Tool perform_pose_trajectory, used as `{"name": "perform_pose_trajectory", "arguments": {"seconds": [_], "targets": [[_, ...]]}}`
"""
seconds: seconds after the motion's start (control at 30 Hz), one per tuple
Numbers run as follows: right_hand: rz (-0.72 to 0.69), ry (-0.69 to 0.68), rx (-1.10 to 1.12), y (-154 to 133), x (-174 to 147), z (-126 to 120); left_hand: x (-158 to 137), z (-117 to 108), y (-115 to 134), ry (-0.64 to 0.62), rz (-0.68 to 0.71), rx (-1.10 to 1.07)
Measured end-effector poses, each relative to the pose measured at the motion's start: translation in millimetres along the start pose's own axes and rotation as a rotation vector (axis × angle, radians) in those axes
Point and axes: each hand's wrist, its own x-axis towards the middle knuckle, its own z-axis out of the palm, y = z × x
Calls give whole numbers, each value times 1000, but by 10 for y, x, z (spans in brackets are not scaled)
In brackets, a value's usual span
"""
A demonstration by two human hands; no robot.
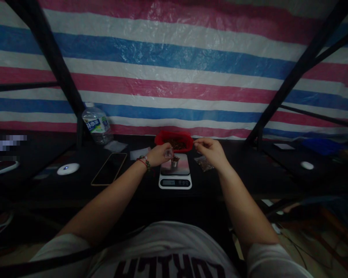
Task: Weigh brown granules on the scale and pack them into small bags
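Observation:
My left hand [156, 155] is closed on a small clear plastic cup [168, 153], tilted over the left side of a digital scale [175, 181]. On the scale's plate is a small heap of brown bits [176, 158], partly in shadow; whether it sits in a container I cannot tell. Behind the scale stands a red tray [159, 135] holding more brown bits. My right hand [211, 151] is pinched just right of the tray, and anything between its fingertips is too small to make out. Below that hand lies a clear bag [203, 163] with brown bits inside.
To the left lie a phone [109, 169], a white rounded device [68, 168] and clear plastic bags [139, 153]. A large clear bottle [97, 125] stands behind them. Dark metal posts [55, 61] flank the black table before a striped sheet [174, 54].

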Motion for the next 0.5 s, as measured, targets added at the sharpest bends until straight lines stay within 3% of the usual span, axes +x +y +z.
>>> {"name": "perform_pose_trajectory", "arguments": {"seconds": [0.13, 0.33, 0.5], "targets": [[10, -13, 29, 0, -11, -2, 7, 51, -12, 4, -1, -10], [27, -36, 7, 80, -7, 1, -53, 18, -114, 148, 11, -75], [5, -179, 92, 20, -90, 262, -226, 57, 8, 246, -36, -87]]}}
